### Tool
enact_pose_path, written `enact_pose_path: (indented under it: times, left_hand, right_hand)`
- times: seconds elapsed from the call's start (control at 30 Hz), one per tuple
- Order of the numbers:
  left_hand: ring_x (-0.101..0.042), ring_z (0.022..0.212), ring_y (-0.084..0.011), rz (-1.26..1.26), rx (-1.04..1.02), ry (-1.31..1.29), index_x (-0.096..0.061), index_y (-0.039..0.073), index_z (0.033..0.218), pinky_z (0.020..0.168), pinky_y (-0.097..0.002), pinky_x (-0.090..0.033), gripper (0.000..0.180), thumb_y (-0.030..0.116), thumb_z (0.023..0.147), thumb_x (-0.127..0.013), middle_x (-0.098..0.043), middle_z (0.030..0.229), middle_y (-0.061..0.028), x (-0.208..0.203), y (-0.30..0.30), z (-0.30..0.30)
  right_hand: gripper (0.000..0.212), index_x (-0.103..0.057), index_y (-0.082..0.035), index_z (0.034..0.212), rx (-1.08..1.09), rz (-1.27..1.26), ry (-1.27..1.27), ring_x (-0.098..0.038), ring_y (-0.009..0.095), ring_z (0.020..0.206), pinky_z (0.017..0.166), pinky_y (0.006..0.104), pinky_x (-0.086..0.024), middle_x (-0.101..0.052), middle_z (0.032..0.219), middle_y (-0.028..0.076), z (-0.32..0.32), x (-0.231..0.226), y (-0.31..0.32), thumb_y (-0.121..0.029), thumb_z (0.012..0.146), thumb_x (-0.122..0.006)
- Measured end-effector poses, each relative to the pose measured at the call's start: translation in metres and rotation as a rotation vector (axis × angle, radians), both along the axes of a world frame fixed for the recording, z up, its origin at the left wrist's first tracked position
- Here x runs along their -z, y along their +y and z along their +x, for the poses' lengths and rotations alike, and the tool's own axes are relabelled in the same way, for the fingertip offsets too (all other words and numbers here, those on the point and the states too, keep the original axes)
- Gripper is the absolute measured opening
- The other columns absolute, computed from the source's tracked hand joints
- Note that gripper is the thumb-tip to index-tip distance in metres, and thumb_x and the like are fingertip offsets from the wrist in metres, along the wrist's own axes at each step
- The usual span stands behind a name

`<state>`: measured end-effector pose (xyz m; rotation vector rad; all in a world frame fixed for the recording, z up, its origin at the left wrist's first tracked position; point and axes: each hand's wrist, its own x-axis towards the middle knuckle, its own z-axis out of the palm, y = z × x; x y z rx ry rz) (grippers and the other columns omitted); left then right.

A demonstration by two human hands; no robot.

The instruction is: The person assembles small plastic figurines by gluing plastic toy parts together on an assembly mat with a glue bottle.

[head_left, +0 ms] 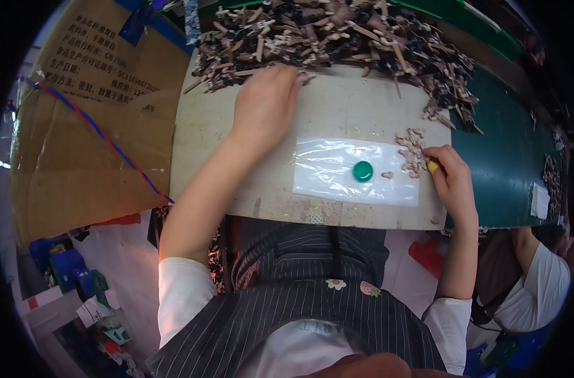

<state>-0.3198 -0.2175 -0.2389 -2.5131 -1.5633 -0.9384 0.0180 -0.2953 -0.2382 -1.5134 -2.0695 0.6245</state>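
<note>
My left hand (pixel 266 101) reaches up to the near edge of a big heap of small brown and dark figure-like parts (pixel 337 34), palm down, its fingertips among the parts. My right hand (pixel 450 176) rests at the right end of a clear plastic sheet (pixel 337 173), pinching a small yellow piece (pixel 432 166) between its fingers, right beside a little cluster of pinkish parts (pixel 413 151). A green round cap (pixel 363 171) lies on the sheet, with one loose pinkish part (pixel 387 175) next to it. All this sits on a pale worn board (pixel 249 176).
A cardboard box (pixel 91 126) with a red-and-blue cord over it stands at the left. A dark green surface (pixel 507 157) extends right of the board, with more scattered parts. Another person in a white sleeve (pixel 539 290) sits at the lower right. Blue crates sit on the floor, lower left.
</note>
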Motion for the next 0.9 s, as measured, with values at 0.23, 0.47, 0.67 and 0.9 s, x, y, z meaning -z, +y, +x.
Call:
enact_pose_path:
  times: [0.23, 0.47, 0.67, 0.9]
  left_hand:
    - [-0.059, 0.09, -0.0369, -0.331, -0.148, 0.271, -0.06, -0.001, 0.096, 0.076, -0.0431, -0.049, 0.023, 0.008, 0.076, -0.067, -0.054, 0.101, -0.0182, 0.0, 0.021, 0.013]
    - [-0.058, 0.083, -0.0316, 0.092, -0.014, 0.386, -0.062, -0.001, 0.092, 0.082, -0.0409, -0.046, 0.025, 0.012, 0.073, -0.07, -0.058, 0.096, -0.015, -0.002, -0.007, 0.01]
    - [-0.062, 0.082, -0.02, -0.507, -0.062, -0.311, -0.06, -0.002, 0.104, 0.082, -0.0325, -0.045, 0.031, 0.009, 0.077, -0.07, -0.063, 0.079, -0.0079, -0.027, -0.074, 0.004]
    - [-0.058, 0.101, -0.0173, -0.988, 0.17, -1.339, -0.046, -0.003, 0.125, 0.09, -0.0304, -0.045, 0.036, 0.002, 0.091, -0.056, -0.06, 0.109, -0.0113, -0.015, -0.132, -0.008]
  right_hand:
    - [0.014, -0.057, 0.001, 0.086, 0.153, 0.028, 0.041, -0.059, 0.031, 0.077, 0.069, 0.035, -0.047, -0.056, 0.084, 0.015, 0.001, 0.008, -0.012, 0.007, 0.074, -0.054]
    - [0.019, -0.058, 0.002, 0.088, 0.14, 0.09, 0.065, -0.058, 0.031, 0.078, 0.069, 0.0345, -0.047, -0.057, 0.086, 0.014, 0.008, 0.019, -0.023, 0.009, 0.072, -0.053]
    - [0.023, -0.059, 0.002, 0.091, 0.202, 0.097, -0.002, -0.059, 0.032, 0.079, 0.07, 0.0347, -0.048, -0.057, 0.087, 0.015, 0.003, 0.021, -0.027, 0.011, 0.071, -0.05]
    - [0.026, -0.059, 0.003, 0.095, 0.127, 0.091, 0.153, -0.063, 0.029, 0.083, 0.075, 0.0327, -0.05, -0.061, 0.09, 0.016, -0.034, -0.001, -0.041, 0.013, 0.073, -0.05]
